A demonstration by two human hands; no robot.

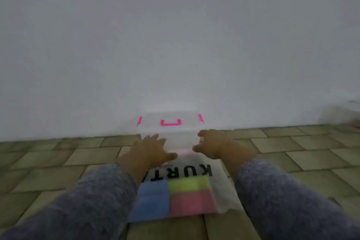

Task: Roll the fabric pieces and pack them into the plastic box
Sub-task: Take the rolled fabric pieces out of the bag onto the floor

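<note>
Evidently we are at the opening step: both our hands reach out for the plastic box (169, 122), which stands shut on the tiled floor (58, 161), hard against the white wall (175, 35). Our left hand (151, 149) is at its near left corner with the fingers (153, 137) spread and released. Our right hand (213, 143) is at the near right corner, fingers loosely bent and grasping nothing. The blur hides whether either hand touches the box.

No fabric is rolled yet, we judge. The next move calls for a grip on both sides of the box, drawing it closer, then freeing the clips so the lid lifts off.

We count one box, with two pink side clips and one pink handle. Three fabric pieces lie flat on one white bag (224, 191) between our arms: a blue piece (153, 198), a yellow-green piece (188, 182) and a red-pink piece (191, 202). A pale pink patch (184, 152) near the box may be a fourth
</note>
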